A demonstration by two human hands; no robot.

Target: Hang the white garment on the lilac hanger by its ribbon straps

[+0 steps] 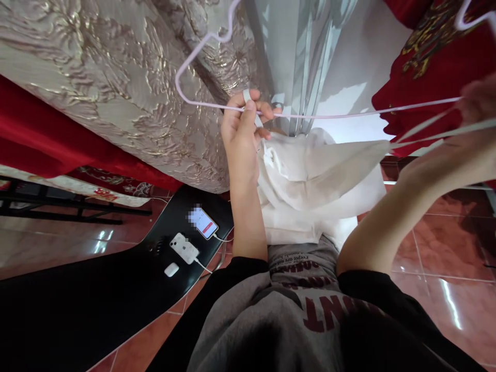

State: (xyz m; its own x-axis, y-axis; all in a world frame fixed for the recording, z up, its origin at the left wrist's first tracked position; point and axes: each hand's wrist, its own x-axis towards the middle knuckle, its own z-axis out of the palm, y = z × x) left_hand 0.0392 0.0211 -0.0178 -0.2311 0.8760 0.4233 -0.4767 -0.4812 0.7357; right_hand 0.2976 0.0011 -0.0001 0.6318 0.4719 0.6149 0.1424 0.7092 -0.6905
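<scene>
A pale lavender clothes hanger (329,115) stretches across the view, its long bottom bar running from left to right. Thumb and fingers of my left hand (242,120) are closed on that bar near its left end, with a short white strap (247,95) between them. My right hand (478,106) is by the bar's right end at the frame edge; its fingers are smeared and partly cut off. Two thin white straps (422,125) run up to it from a sheer white garment (310,175), which hangs below and between my forearms.
Beige embossed fabric (116,93) hangs at left, red cloth with gold trim (430,67) at right. A black bench (127,289) at lower left bears two phones (185,248) on white cables and a small white case (171,269). Reddish floor tiles (445,243) lie below.
</scene>
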